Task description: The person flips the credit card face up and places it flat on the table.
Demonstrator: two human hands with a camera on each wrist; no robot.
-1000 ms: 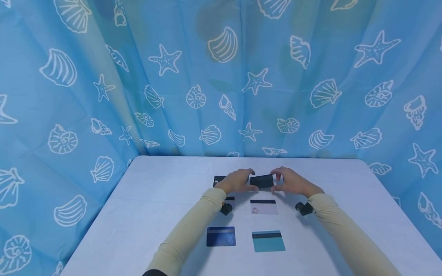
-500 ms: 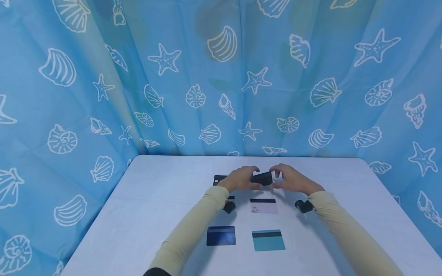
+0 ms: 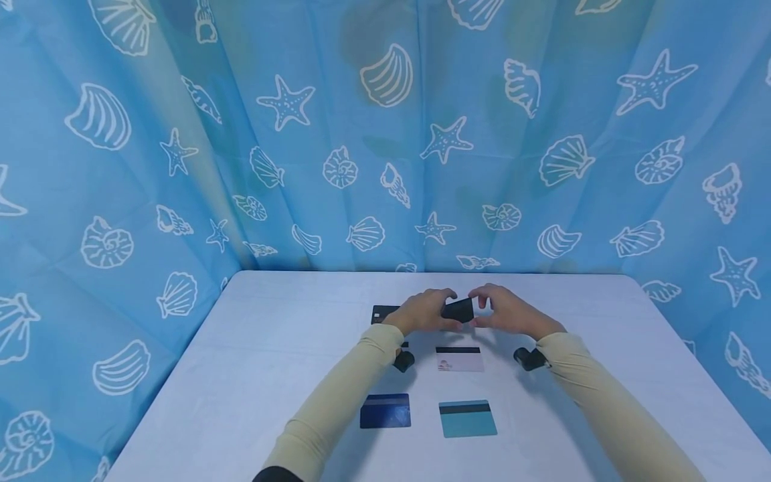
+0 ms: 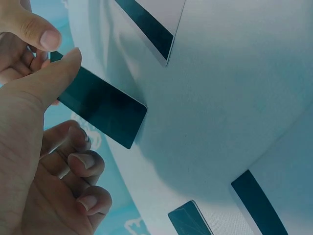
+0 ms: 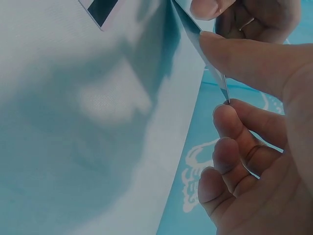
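Between my two hands, near the back of the table, a black card [image 3: 458, 310] is held up off the white surface and tilted. My left hand [image 3: 423, 310] grips its left end; in the left wrist view the thumb [image 4: 66, 73] lies across the card [image 4: 105, 105], the other fingers curled below. My right hand [image 3: 508, 311] pinches the right end by its edges between thumb and forefinger. The right wrist view shows the card [image 5: 215, 73] nearly edge-on. Beside my left hand lies another black card [image 3: 383, 312] with a chip, partly covered by that hand.
A pale pink card [image 3: 460, 361] with a black stripe, a dark blue card [image 3: 385, 413] and a teal card [image 3: 468, 420] lie face-down on the white table [image 3: 271, 375]. Another striped card is mostly hidden under my left wrist. A blue shell-patterned curtain [image 3: 385, 201] hangs behind.
My left hand has shifted right and slightly up, closer to my right hand. The black card has tilted, and more of its left end is hidden behind my left hand.
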